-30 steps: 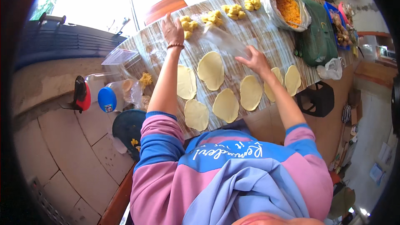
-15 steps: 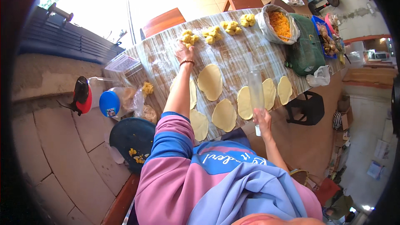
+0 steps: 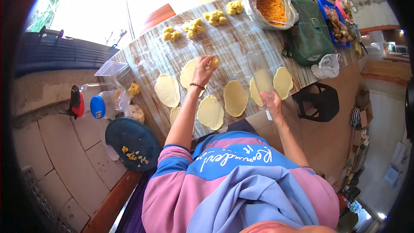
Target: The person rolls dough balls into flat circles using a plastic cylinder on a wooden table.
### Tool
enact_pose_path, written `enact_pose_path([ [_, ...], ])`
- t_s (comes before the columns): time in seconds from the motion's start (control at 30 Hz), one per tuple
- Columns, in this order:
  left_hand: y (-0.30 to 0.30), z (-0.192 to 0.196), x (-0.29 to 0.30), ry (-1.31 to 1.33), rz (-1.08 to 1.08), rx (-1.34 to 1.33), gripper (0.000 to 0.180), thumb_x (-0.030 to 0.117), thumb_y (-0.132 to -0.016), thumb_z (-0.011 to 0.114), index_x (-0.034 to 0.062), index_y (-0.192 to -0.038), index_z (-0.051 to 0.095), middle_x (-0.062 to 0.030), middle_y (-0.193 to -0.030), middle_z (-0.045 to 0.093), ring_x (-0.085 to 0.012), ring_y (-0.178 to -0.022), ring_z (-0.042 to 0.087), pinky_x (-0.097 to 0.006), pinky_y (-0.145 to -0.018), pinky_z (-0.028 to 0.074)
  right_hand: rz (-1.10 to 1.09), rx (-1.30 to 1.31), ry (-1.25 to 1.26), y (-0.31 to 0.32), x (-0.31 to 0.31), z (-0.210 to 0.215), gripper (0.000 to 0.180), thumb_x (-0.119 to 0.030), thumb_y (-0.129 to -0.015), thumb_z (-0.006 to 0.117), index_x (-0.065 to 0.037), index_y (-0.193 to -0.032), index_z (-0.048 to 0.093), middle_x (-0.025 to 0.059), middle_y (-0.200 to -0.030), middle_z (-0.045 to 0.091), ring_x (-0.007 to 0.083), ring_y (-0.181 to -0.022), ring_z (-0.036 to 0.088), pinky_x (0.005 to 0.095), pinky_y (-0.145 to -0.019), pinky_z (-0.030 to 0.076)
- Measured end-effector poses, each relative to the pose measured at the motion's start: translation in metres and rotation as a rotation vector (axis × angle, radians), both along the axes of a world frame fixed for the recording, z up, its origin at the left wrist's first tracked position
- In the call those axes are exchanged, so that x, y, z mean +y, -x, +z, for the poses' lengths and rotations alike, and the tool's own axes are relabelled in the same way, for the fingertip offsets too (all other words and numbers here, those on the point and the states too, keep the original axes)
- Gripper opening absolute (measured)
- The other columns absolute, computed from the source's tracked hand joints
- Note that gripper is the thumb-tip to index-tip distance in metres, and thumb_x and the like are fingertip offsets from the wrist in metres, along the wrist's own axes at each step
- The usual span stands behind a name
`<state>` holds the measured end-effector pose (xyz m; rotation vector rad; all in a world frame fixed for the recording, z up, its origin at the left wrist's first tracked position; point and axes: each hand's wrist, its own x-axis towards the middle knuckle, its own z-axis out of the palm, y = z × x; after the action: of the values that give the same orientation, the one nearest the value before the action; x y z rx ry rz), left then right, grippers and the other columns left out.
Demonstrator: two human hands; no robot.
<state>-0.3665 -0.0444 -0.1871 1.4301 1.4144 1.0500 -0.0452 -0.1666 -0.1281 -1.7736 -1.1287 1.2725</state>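
The left hand [image 3: 203,70] pinches a yellow dough ball [image 3: 213,61] in closed fingers, just above a flat dough disc [image 3: 188,73] on the table [image 3: 146,56]. The right hand [image 3: 273,103] grips a clear roller [image 3: 260,75] tightly, right of that disc.

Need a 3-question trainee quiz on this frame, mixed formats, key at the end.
1. True or false: the left hand holds a yellow dough ball.
2. What does the right hand grip? A) clear rolling pin B) knife C) spoon
3. Fill in: the bowl at the far end of the table holds ____ filling.

Key: 1 true; 2 A; 3 orange.
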Motion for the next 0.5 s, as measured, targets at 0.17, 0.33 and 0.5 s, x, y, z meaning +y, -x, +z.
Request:
enact_pose_path([
  [0.17, -0.021, -0.022, 0.002, -0.303, -0.16, 0.493, 0.046, 0.001, -0.068, 0.073, 0.0137, -0.112, 0.069, -0.0112, -0.108, 0.064, -0.0333, -0.1, 0.06, -0.042, -0.087, 0.05, 0.026, 0.018, -0.028, -0.032, 0.014, -0.01, 0.045, -0.042, -0.082, 0.078, -0.001, -0.097, 0.064, 0.0023, -0.077, 0.064, 0.009, -0.067, 0.056, 0.0264, -0.06, 0.046],
  [0.33, -0.018, -0.023, 0.007, -0.259, -0.158, 0.406, 0.041, 0.005, -0.072, 0.072, 0.012, -0.112, 0.068, -0.0115, -0.104, 0.063, -0.0329, -0.099, 0.061, -0.041, -0.087, 0.051, 0.075, 0.131, 0.079, -0.045, 0.013, 0.002, 0.042, -0.04, -0.084, 0.077, -0.003, -0.098, 0.066, 0.0021, -0.078, 0.065, 0.0084, -0.066, 0.056, 0.0256, -0.059, 0.045],
  [0.5, -0.021, -0.022, 0.013, -0.29, -0.185, 0.505, 0.035, 0.002, -0.077, 0.066, 0.0106, -0.111, 0.066, -0.0115, -0.103, 0.063, -0.0319, -0.099, 0.061, -0.039, -0.085, 0.052, 0.084, 0.121, 0.113, -0.056, 0.01, -0.01, 0.043, -0.041, -0.084, 0.077, -0.002, -0.097, 0.065, 0.0038, -0.079, 0.066, 0.0092, -0.067, 0.057, 0.0261, -0.061, 0.046],
])
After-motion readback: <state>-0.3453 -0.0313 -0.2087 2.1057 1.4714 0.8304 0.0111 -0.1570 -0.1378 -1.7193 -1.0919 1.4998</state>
